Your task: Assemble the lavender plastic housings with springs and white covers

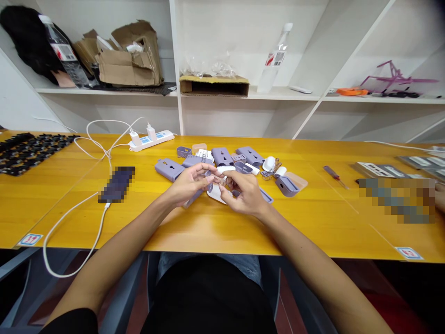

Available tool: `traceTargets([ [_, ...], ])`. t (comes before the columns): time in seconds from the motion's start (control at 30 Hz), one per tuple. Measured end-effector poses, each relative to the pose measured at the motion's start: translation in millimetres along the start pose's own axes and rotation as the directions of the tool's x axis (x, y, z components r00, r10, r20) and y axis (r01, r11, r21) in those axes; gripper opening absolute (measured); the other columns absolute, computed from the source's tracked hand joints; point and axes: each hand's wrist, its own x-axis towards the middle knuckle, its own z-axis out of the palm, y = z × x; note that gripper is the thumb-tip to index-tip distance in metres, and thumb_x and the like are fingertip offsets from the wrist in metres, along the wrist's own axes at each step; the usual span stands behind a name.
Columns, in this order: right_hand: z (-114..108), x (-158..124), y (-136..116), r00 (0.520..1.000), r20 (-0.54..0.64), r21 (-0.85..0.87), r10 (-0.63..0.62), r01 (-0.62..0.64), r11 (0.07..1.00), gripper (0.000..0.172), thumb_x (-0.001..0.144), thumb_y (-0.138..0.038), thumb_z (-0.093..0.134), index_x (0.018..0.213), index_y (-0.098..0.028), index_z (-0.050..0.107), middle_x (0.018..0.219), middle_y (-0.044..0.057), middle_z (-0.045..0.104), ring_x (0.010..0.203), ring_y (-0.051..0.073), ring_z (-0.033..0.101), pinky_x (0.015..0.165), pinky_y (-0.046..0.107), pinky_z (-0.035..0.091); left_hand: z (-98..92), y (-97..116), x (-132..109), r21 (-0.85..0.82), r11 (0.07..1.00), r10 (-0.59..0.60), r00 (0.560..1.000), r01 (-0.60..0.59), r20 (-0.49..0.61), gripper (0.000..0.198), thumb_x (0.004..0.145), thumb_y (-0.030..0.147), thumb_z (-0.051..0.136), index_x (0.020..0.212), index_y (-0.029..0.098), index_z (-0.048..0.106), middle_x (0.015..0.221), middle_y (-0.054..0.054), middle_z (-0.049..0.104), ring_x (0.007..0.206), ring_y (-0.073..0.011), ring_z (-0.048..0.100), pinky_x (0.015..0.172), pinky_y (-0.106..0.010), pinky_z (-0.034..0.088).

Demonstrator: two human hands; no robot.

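Note:
My left hand [189,184] and my right hand [242,192] meet above the middle of a yellow wooden table [69,218]. My left fingers curl around a long lavender plastic part [193,198]. My right fingertips pinch a small white plastic piece [225,170] close to my left fingertips. A curved white plastic shell [214,194] lies under my hands. Several lavender plastic housings [169,169] are spread just beyond them, with small white parts among them. A lavender cup-shaped housing [287,186] lies to the right of my right hand.
A dark phone [117,184] on a white cable lies left of my hands, near a power strip [151,140] with chargers. Black parts [28,153] cover the far-left table. A screwdriver [335,176] and flat packaged items [378,170] lie right. White shelves with cardboard stand behind.

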Motion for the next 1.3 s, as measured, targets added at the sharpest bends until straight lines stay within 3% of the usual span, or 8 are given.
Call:
traceTargets([
  [0.17, -1.7, -0.2, 1.6, 0.996, 0.041, 0.061, 0.074, -0.077, 0.995, 0.017, 0.095, -0.021, 0.069, 0.111, -0.021, 0.069, 0.063, -0.007, 0.057, 0.050, 0.011, 0.048, 0.052, 0.026, 0.041, -0.8, 1.2, 1.1, -0.008, 1.000, 0.030, 0.999, -0.030, -0.013, 0.053, 0.083, 0.048, 0.097, 0.121, 0.019, 0.074, 0.145, -0.017, 0.071, 0.107, -0.0225, 0.078, 0.085, -0.033, 0.066],
  [0.33, -1.5, -1.2, 3.4, 0.992, 0.074, 0.094, 0.103, -0.110, 0.989, 0.013, 0.095, -0.021, 0.071, 0.109, -0.021, 0.070, 0.065, -0.006, 0.058, 0.052, 0.011, 0.049, 0.053, 0.025, 0.041, -0.8, 0.7, 1.0, -0.037, 0.999, 0.013, 1.000, -0.013, -0.005, 0.056, 0.081, 0.045, 0.099, 0.125, 0.018, 0.077, 0.143, -0.018, 0.074, 0.112, -0.0261, 0.079, 0.088, -0.036, 0.068],
  [0.5, 0.5, -0.7, 5.1, 0.996, 0.070, 0.079, 0.057, -0.062, 0.995, 0.016, 0.097, -0.022, 0.071, 0.113, -0.020, 0.073, 0.064, -0.006, 0.058, 0.052, 0.011, 0.049, 0.053, 0.025, 0.041, -1.8, -1.4, 2.0, -0.024, 0.999, 0.040, 0.999, -0.039, 0.018, 0.061, 0.081, 0.043, 0.099, 0.134, 0.019, 0.078, 0.139, -0.019, 0.078, 0.126, -0.0305, 0.076, 0.097, -0.037, 0.065],
  [0.67, 2.9, -1.5, 7.4, 0.998, 0.048, 0.078, 0.036, -0.040, 0.996, 0.030, 0.098, -0.021, 0.071, 0.128, -0.018, 0.073, 0.067, -0.005, 0.063, 0.052, 0.011, 0.051, 0.053, 0.025, 0.042, -0.3, 0.0, 2.3, 0.034, 0.997, 0.066, 0.998, -0.065, -0.013, 0.045, 0.078, 0.045, 0.100, 0.109, 0.015, 0.087, 0.121, -0.016, 0.085, 0.113, -0.0261, 0.080, 0.100, -0.037, 0.064],
  [0.77, 3.2, -2.1, 8.8, 0.998, 0.047, 0.069, 0.035, -0.038, 0.997, 0.034, 0.098, -0.019, 0.070, 0.131, -0.018, 0.073, 0.069, -0.005, 0.064, 0.053, 0.011, 0.053, 0.054, 0.024, 0.044, 2.1, 2.8, 0.4, 0.067, 0.997, 0.041, 0.999, -0.040, -0.021, 0.044, 0.078, 0.047, 0.100, 0.105, 0.014, 0.089, 0.110, -0.014, 0.086, 0.106, -0.0236, 0.081, 0.102, -0.036, 0.063],
  [1.0, 2.0, -0.2, 7.9, 0.999, 0.028, 0.049, 0.045, -0.046, 0.998, 0.021, 0.098, -0.019, 0.071, 0.119, -0.016, 0.073, 0.068, -0.004, 0.066, 0.052, 0.010, 0.054, 0.054, 0.024, 0.045, 3.6, 2.2, 1.3, 0.066, 0.998, 0.003, 0.994, 0.004, -0.107, 0.054, 0.077, 0.056, 0.098, 0.107, 0.012, 0.087, 0.106, -0.014, 0.086, 0.092, -0.0231, 0.081, 0.079, -0.032, 0.069],
  [1.13, 2.3, -0.3, 6.3, 0.999, 0.035, 0.030, 0.029, -0.030, 0.999, 0.023, 0.099, -0.019, 0.071, 0.122, -0.016, 0.073, 0.066, -0.006, 0.062, 0.052, 0.010, 0.054, 0.055, 0.024, 0.046, 1.7, 0.2, 3.4, 0.032, 0.999, 0.011, 0.992, -0.007, -0.129, 0.052, 0.085, 0.046, 0.093, 0.124, 0.014, 0.082, 0.112, -0.014, 0.085, 0.088, -0.0223, 0.082, 0.072, -0.031, 0.069],
  [1.3, 1.6, -1.9, 7.6, 0.999, 0.026, 0.000, 0.030, -0.030, 1.000, 0.017, 0.099, -0.021, 0.072, 0.116, -0.017, 0.072, 0.067, -0.004, 0.064, 0.052, 0.011, 0.054, 0.055, 0.025, 0.045, 0.8, -1.3, 2.8, -0.068, 0.998, 0.012, 0.995, -0.019, -0.104, 0.046, 0.095, 0.031, 0.083, 0.137, 0.017, 0.075, 0.115, -0.015, 0.083, 0.102, -0.0265, 0.083, 0.075, -0.034, 0.071],
])
